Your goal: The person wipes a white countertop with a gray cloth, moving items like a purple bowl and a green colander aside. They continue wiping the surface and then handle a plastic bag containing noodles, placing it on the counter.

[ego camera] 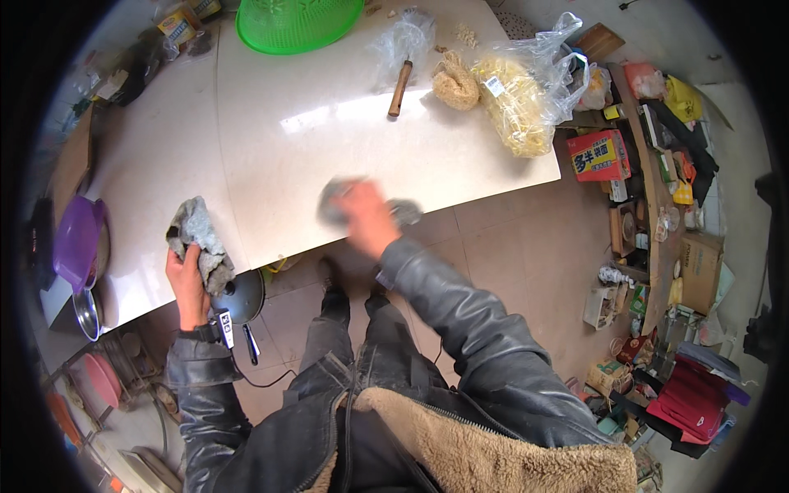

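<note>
My right hand (pixel 368 215), blurred, presses a grey cloth (pixel 333 200) against the pale tabletop (pixel 277 179) near its front edge; part of the cloth sticks out to the right of the hand. At the left, my left hand (pixel 188 280) grips a crumpled grey rag (pixel 200 237) just above the table. Farther back on the table lie a wooden handle (pixel 400 89) with its far end by a clear plastic bag (pixel 410 37), a tan mesh-like bundle (pixel 456 83), and a plastic bag of pale yellow dried food (pixel 518 105).
A green plastic basket (pixel 296 31) stands at the back. Purple basin (pixel 77 243) and metal bowl (pixel 87 314) sit at the left edge. Below the front edge is a lidded pan (pixel 240 299). Cluttered shelves (pixel 656 246) line the right side.
</note>
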